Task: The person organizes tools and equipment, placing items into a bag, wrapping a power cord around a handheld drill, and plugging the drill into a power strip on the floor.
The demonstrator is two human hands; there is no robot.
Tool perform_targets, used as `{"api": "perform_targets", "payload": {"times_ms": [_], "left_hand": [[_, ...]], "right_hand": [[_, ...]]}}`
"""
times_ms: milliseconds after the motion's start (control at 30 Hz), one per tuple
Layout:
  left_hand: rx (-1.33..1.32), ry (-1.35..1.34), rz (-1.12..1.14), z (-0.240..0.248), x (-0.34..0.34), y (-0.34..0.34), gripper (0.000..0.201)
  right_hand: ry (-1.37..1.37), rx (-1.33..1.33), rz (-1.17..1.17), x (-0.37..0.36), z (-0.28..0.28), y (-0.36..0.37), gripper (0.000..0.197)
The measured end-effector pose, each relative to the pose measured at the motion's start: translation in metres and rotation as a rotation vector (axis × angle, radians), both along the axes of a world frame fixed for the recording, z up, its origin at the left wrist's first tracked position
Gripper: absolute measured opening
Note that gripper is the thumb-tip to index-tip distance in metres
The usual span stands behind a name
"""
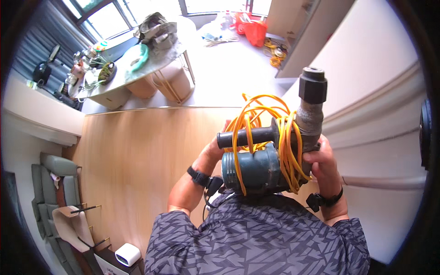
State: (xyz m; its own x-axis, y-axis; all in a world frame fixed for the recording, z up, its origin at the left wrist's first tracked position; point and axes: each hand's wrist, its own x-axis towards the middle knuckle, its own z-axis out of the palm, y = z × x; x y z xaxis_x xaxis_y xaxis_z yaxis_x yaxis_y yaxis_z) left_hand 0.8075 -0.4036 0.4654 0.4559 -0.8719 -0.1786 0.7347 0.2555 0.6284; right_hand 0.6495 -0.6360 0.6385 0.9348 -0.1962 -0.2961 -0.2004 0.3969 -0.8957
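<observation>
In front of my chest I hold a rotary hammer drill point(254, 167) with a teal motor body, a black side handle point(250, 136) and a grey neck ending in a black chuck point(313, 86) that points away from me. A yellow-orange power cord point(289, 146) is wound in loose loops around the tool. My right hand point(324, 158) grips the drill on its right side, thumb on the housing below the neck. My left hand point(214, 149) is closed on the drill's left side, and most of its fingers are hidden behind the handle, body and cord.
Wooden floor point(137, 160) spreads ahead. Far left, a cluttered table point(156, 68) carries a green basin point(136, 57) and cloth. A red bag point(255, 32) lies near the window. A green sofa point(57, 183), a chair point(73, 227) and a white device point(128, 255) stand left; a white cabinet point(362, 59) is right.
</observation>
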Motion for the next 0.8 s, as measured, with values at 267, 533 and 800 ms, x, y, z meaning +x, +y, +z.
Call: {"api": "perform_targets", "payload": {"times_ms": [267,533,800], "left_hand": [[0.101,-0.007,0.118,0.050,0.058,0.005,0.064],[0.154,0.037,0.333,0.048,0.187,-0.017,0.065],[-0.132,-0.281,0.148,0.079,0.357,-0.027,0.108]], "right_hand": [[0.027,0.059,0.269,0.146,-0.020,-0.054,0.061],[0.038,0.042,0.313,0.297,-0.048,-0.071,0.060],[-0.074,0.167,0.135,0.416,-0.051,-0.089,0.047]]}}
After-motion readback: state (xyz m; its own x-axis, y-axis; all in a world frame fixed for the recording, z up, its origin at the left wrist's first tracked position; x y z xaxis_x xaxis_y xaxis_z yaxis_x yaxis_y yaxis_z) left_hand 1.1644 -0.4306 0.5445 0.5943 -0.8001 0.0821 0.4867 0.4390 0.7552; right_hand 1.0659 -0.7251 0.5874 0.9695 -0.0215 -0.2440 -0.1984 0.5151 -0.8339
